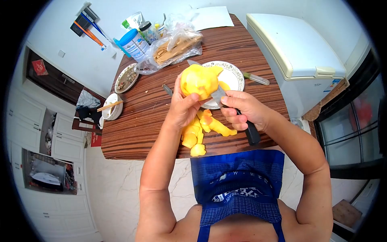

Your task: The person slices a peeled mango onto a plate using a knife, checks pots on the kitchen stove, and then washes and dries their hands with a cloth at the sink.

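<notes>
My left hand (pixel 184 104) is closed around a peeled yellow mango (pixel 198 82), holding it above the table with the thumb on its near side. My right hand (pixel 246 109) grips the black handle of a knife (pixel 252 134). The blade meets or nearly meets the mango's right lower side; the exact contact is hard to tell. Behind the mango is a white plate (pixel 237 76) with a patterned rim, partly hidden, with a yellow piece on it. Yellow peels (pixel 193 133) lie on the table below my hands.
The brown wood-grain table (pixel 137 137) also carries a bowl with chopsticks (pixel 113 108), an oval dish (pixel 126 78), a plastic bag with brown contents (pixel 177 48), a blue-lidded tub (pixel 133 42) and a green-and-clear slim object (pixel 256 78). A white chest freezer (pixel 298 48) stands at right.
</notes>
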Motion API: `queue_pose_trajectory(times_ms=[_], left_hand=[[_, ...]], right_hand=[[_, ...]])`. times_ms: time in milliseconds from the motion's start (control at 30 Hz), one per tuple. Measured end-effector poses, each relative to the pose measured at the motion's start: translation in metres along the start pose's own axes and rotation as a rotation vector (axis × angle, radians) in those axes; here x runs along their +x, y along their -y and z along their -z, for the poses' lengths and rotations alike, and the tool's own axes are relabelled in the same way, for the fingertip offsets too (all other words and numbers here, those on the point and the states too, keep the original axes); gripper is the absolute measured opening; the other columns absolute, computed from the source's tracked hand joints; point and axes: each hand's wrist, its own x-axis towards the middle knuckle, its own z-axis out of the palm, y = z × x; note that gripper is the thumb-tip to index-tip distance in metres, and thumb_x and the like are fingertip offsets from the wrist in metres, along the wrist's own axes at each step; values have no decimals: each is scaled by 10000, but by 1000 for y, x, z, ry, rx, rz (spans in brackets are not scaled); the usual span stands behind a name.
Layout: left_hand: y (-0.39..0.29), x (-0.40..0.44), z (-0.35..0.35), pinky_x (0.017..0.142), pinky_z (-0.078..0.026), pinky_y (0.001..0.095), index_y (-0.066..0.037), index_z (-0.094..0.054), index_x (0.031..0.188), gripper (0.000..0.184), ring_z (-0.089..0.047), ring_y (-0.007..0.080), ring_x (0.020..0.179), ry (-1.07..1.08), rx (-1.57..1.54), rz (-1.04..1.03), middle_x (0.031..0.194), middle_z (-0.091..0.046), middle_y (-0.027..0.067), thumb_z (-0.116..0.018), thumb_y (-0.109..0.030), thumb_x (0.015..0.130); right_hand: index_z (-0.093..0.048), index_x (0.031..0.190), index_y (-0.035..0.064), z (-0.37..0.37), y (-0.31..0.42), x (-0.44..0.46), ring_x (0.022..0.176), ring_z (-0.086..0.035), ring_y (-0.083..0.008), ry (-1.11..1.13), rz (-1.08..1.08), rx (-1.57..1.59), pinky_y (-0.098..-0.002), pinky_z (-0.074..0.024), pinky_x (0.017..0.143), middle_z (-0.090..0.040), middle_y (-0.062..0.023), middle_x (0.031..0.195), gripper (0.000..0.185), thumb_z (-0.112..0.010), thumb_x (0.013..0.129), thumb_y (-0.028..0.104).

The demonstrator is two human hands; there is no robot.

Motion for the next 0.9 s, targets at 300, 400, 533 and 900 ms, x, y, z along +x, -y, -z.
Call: queue_pose_trajectory(times_ms=[300,400,533,900], left_hand=[[7,5,6,1007,-470,370,-75,-348,1361,986,-540,216,1171,30,114,-62,1254,-521,85,-922,-349,608],[11,5,7,1006,-455,355,-73,-346,1352,997,-536,200,1154,20,175,-111,1243,-521,80,-917,-402,605],[14,5,5,997,-450,340,-68,-340,1342,1008,-530,182,1141,-8,264,-190,1231,-517,74,-899,-477,608],[17,3,11,1005,-437,347,-29,-311,1354,952,-520,204,1146,-91,606,-361,1254,-486,106,-869,-362,659]], right_hand=[[-431,1056,71,-1,-6,-4,412,-371,-11,90,-7,100,-175,-351,324,-427,23,674,126,-414,1034,194],[-436,1039,93,-1,-10,-4,427,-375,-14,89,-11,102,-181,-352,340,-436,31,685,119,-423,1030,211],[-434,1020,123,0,-18,-1,440,-382,-21,77,-20,110,-193,-357,356,-447,39,691,105,-438,1022,228],[-435,1141,117,-11,-22,4,412,-380,-9,-2,-20,216,-175,-361,350,-460,49,670,153,-394,1035,220]])
